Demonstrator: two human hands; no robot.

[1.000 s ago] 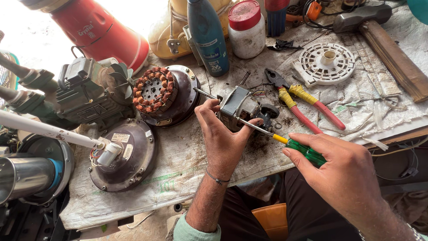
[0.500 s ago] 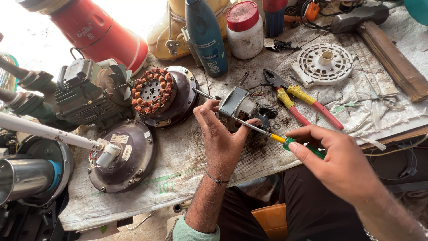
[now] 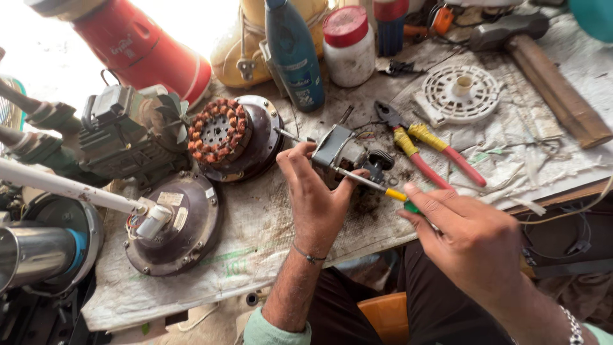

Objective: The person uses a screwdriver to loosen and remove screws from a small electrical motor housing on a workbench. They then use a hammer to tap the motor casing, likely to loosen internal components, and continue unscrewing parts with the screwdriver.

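Right hand (image 3: 476,239) slid nearer, grip around screwdriver (image 3: 373,186), tip on small motor (image 3: 338,150), held in left hand (image 3: 313,191) grip

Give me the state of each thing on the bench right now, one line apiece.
small motor: held up off the bench in the left hand.
screwdriver: gripped by the right hand, tip at the motor.
pliers: lying flat, jaws shut.
copper-wound stator: exposed, sitting in its dark housing.
white jar: upright, red lid on.
hammer: lying flat, untouched.
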